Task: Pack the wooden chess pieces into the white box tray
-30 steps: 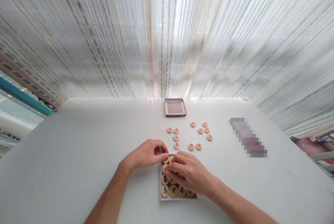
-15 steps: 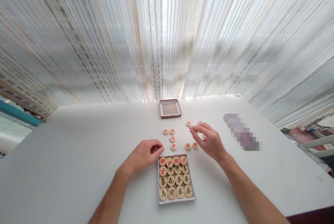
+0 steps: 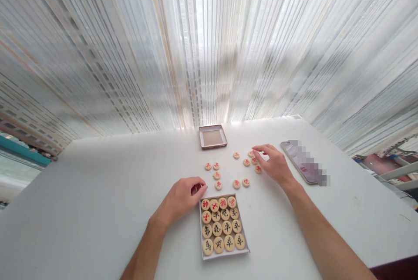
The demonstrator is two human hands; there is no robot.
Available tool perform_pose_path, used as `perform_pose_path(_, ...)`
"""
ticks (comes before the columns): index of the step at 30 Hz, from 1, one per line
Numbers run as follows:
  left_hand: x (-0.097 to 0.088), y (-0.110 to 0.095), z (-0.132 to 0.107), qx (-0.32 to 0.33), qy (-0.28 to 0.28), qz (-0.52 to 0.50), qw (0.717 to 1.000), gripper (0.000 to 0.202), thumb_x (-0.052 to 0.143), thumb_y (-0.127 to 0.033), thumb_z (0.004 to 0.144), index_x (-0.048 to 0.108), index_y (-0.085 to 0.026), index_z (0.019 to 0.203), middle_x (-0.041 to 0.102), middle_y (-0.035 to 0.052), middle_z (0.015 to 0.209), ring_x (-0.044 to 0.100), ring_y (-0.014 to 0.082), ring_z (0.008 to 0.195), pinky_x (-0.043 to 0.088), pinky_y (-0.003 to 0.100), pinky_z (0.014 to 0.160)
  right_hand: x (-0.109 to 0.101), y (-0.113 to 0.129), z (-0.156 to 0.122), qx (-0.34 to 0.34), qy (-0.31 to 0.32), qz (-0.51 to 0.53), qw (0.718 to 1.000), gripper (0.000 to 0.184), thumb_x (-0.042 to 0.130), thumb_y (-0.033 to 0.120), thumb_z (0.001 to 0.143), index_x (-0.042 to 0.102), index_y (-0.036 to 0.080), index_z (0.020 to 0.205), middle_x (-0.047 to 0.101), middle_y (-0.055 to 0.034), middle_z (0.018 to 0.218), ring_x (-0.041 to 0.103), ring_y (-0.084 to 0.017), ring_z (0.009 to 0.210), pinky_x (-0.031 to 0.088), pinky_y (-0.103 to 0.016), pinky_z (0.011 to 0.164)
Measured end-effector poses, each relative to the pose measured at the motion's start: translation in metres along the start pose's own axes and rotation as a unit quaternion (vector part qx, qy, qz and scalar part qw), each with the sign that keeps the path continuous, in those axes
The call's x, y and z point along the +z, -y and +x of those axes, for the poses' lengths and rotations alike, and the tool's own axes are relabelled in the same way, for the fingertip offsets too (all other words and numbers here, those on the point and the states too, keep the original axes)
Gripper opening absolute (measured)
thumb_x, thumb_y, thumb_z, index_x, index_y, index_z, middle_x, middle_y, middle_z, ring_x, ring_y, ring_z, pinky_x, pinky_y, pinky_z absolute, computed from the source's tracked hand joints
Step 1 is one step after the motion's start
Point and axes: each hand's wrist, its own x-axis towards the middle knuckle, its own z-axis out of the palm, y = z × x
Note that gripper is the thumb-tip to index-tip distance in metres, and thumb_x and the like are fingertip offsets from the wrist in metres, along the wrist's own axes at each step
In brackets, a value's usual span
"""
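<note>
My right hand (image 3: 274,162) is over the right-hand group of loose red-marked Chinese chess pieces, thumb and forefinger apart, their tips at a far piece (image 3: 251,153). No piece shows lifted in it. Close beside it lie other red pieces (image 3: 258,169). My left hand (image 3: 184,195) rests by the far left corner of a shallow open box (image 3: 225,255). Its fingers are curled and the tips meet; whether anything is between them is hidden. Filling the box are rows of round wooden pieces, black-marked ones (image 3: 227,227) nearer me and red-marked ones (image 3: 222,203) mostly along the far side.
Beyond the box, more red pieces (image 3: 217,175) lie loose on the white table (image 3: 98,201). A box lid (image 3: 213,146), inside up, sits near the curtain (image 3: 146,53). To the right is a phone (image 3: 297,158), partly blurred out.
My right hand has moved to the right and its thumb and forefinger have parted, uncovering several red pieces. The left hand keeps its place by the box. The view has shifted slightly.
</note>
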Motion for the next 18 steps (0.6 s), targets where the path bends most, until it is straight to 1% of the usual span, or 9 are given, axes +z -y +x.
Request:
perform_pose_path(2, 0.0, -0.001, 0.0, 0.0, 0.0, 0.002, 1.0, 0.03, 0.048, -0.042, 0.095, 0.071, -0.022, 0.091, 0.071, 0.001, 0.082, 0.061, 0.0174, 0.072, 0.043, 0.027, 0.066, 0.002, -0.006, 0.001, 0.003, 0.016, -0.011, 1.0, 0.022, 0.057, 0.038, 0.095, 0.072, 0.024, 0.102, 0.072, -0.0062, 0.101, 0.065, -0.024, 0.092, 0.053, -0.038, 0.08)
perform_pose_path(5, -0.001, -0.001, 0.0, 0.0, -0.001, 0.003, 1.0, 0.03, 0.048, -0.042, 0.095, 0.071, -0.023, 0.091, 0.071, 0.0009, 0.082, 0.06, 0.0174, 0.072, 0.042, 0.027, 0.066, 0.004, -0.013, 0.001, -0.005, 0.057, -0.029, 0.998, 0.025, 0.053, 0.039, 0.097, 0.074, 0.025, 0.1, 0.073, -0.0061, 0.107, 0.063, -0.025, 0.103, 0.049, -0.043, 0.093)
perform_pose_path(8, -0.001, -0.001, 0.0, -0.004, -0.004, 0.001, 1.0, 0.03, 0.048, -0.042, 0.095, 0.071, -0.022, 0.091, 0.072, 0.0014, 0.082, 0.06, 0.0176, 0.072, 0.042, 0.027, 0.066, 0.004, -0.015, 0.002, -0.002, 0.084, -0.037, 0.996, 0.027, 0.053, 0.04, 0.097, 0.076, 0.026, 0.102, 0.073, -0.006, 0.113, 0.062, -0.026, 0.109, 0.046, -0.044, 0.099)
perform_pose_path(11, 0.0, 0.0, 0.001, -0.001, -0.007, 0.002, 1.0, 0.031, 0.048, -0.043, 0.095, 0.071, -0.022, 0.092, 0.072, 0.0019, 0.083, 0.06, 0.0178, 0.072, 0.042, 0.027, 0.067, 0.004, -0.015, 0.002, 0.035, 0.075, -0.043, 0.996, 0.025, 0.056, 0.041, 0.094, 0.076, 0.027, 0.101, 0.074, -0.0046, 0.108, 0.063, -0.026, 0.108, 0.046, -0.041, 0.098)
perform_pose_path(15, 0.003, 0.002, 0.002, 0.002, -0.02, 0.006, 1.0, 0.032, 0.047, -0.042, 0.095, 0.071, -0.021, 0.092, 0.071, 0.0017, 0.081, 0.059, 0.0171, 0.07, 0.041, 0.027, 0.067, 0.006, -0.018, 0.003, 0.098, 0.025, -0.063, 0.993, 0.029, 0.059, 0.047, 0.089, 0.076, 0.023, 0.093, 0.075, -0.007, 0.097, 0.066, -0.028, 0.096, 0.048, -0.042, 0.087)
perform_pose_path(18, 0.005, 0.003, 0.003, 0.006, -0.028, 0.01, 1.0, 0.031, 0.047, -0.041, 0.096, 0.071, -0.021, 0.092, 0.07, 0.0011, 0.08, 0.059, 0.0164, 0.07, 0.041, 0.026, 0.066, 0.008, -0.021, 0.005, 0.119, 0.004, -0.068, 0.991, 0.031, 0.063, 0.051, 0.085, 0.076, 0.022, 0.087, 0.075, -0.0071, 0.092, 0.066, -0.028, 0.09, 0.049, -0.041, 0.083)
